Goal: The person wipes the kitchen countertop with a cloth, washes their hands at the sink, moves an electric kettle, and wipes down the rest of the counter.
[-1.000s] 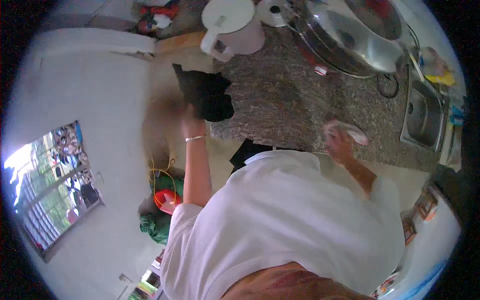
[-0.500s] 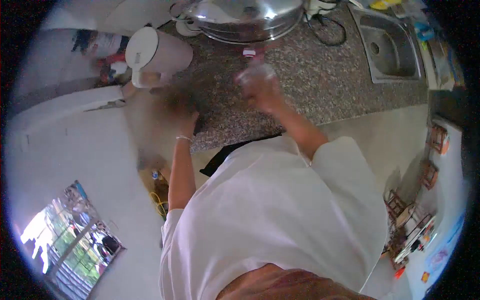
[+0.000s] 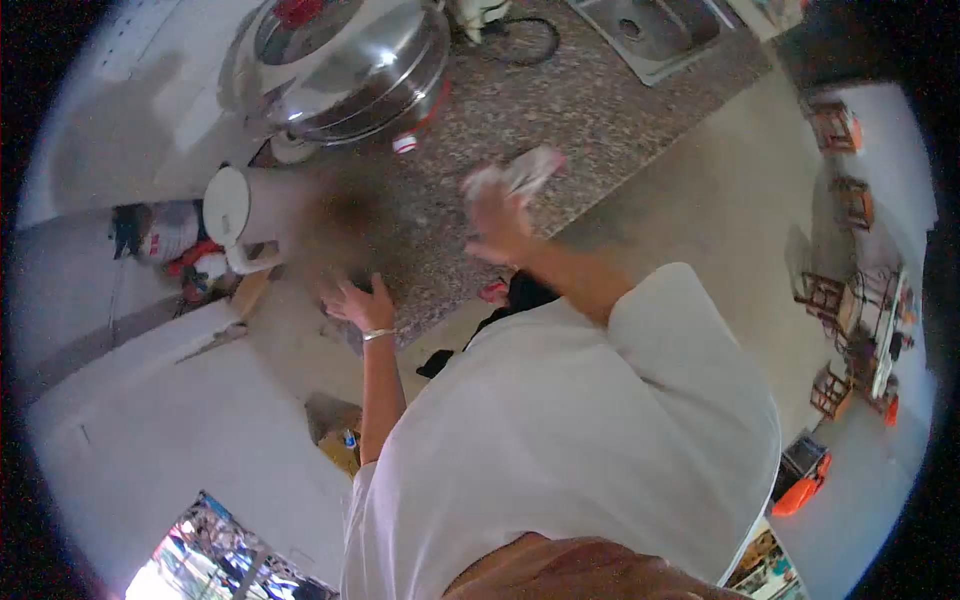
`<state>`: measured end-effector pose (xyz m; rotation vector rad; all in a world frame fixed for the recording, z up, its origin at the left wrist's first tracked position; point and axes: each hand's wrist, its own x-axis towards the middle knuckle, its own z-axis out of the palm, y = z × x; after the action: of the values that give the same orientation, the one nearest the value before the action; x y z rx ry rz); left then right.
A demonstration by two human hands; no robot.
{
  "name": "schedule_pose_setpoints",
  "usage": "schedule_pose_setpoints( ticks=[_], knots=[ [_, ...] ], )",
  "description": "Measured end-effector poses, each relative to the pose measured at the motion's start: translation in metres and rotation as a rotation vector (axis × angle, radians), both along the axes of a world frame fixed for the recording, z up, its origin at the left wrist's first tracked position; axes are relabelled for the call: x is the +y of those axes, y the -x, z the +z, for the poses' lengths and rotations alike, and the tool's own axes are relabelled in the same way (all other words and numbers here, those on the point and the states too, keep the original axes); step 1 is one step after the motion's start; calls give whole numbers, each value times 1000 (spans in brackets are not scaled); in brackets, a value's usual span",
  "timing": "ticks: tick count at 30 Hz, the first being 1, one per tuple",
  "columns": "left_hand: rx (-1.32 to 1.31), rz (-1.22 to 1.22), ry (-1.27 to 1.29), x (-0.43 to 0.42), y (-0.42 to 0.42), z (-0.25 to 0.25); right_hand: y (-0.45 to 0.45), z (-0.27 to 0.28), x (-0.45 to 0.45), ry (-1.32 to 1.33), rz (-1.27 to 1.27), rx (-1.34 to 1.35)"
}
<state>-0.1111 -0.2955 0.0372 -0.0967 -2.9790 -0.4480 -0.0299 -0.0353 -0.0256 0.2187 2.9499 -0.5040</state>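
Speckled stone counter point(image 3: 600, 120) fills most of the upper view, pale floor point(image 3: 700, 210) off toward 2 o'clock with a couple of wooden chairs point(image 3: 832, 130) beyond it. So, clock face centred on the view: the cloth point(image 3: 538, 170), whitish with a bit of pink or red, lies between 12 and 1 on the counter, kinda bunched up. Right hand point(image 3: 500, 222) is just short of 12, fingertips on the near end of that cloth, thumb out to the side; honestly can't tell if it's gripping or just pressing. Left hand point(image 3: 360, 305) is at 9, fingers spread and nothing in it, near the counter's edge, with a dark blurry patch just past it. White jug point(image 3: 226, 205) with a handle sits at 10, big shiny steel pot point(image 3: 385, 85) at 11, black cable point(image 3: 535, 58) around 12, and metal sink point(image 3: 650, 40) at 1.
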Motion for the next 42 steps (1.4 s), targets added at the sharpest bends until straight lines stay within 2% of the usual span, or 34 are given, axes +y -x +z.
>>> schedule_pose_setpoints(
  ticks=[1, 3, 6, 9, 11, 14, 17, 20, 21, 23, 24, 26, 30, 32, 34, 36, 37, 39, 40, 42],
  knots=[
    [-22, -63, 18, 16, -2, -6, -8, 42, -27, 40, 123, -154],
    [-117, -185, 54, 46, -9, -15, -42, 24, -62, 57, 311, -15],
    [-332, -355, 116, 91, -25, -27, -63, 17, -34, 103, 523, 3],
    [-511, -479, 196, 127, -47, -41, -88, 7, 19, 162, 311, 19],
    [-577, -523, 277, 152, -59, -46, -103, 10, 62, 58, 254, -85],
    [-619, -614, 341, 220, -80, -17, -124, 26, 140, -19, 159, -76],
    [-652, -578, 336, 277, -80, -26, -131, 11, 208, -46, 100, -1],
    [-877, -399, 258, 336, -81, -21, -141, 8, 298, -45, 9, -86],
    [-864, -354, 350, 349, -79, -32, -144, 9, 328, -100, -31, -56],
    [-841, -262, 565, 349, -76, -56, -150, 17, 379, -178, -126, -6],
    [-850, -259, 610, 356, -80, -42, -154, 10, 404, -175, -197, 15],
    [-831, -227, 617, 355, -80, -48, -154, -5, 465, -210, -321, 55],
    [-689, -144, 582, 324, -76, -106, -146, -4, 575, -235, -492, -90],
    [-672, -210, 741, 329, -76, -107, -140, 16, 624, -218, -565, -164],
    [-947, 109, 180, 310, -45, -97, -131, 19, 666, -218, -616, -221],
    [-891, 166, 132, 307, -53, -102, -120, 18, 707, -212, -683, -297],
    [-708, 65, 367, 317, -76, -106, -117, 18, 724, -200, -709, -313],
    [-656, -121, 634, 345, -85, -110, -107, 19, 763, -182, -748, -333],
    [-794, -215, 673, 358, -77, -84, -104, 20, 784, -185, -746, -346],
    [-866, -241, 705, 379, -49, -69, -95, 23, 821, -181, -753, -372]
  ],
)
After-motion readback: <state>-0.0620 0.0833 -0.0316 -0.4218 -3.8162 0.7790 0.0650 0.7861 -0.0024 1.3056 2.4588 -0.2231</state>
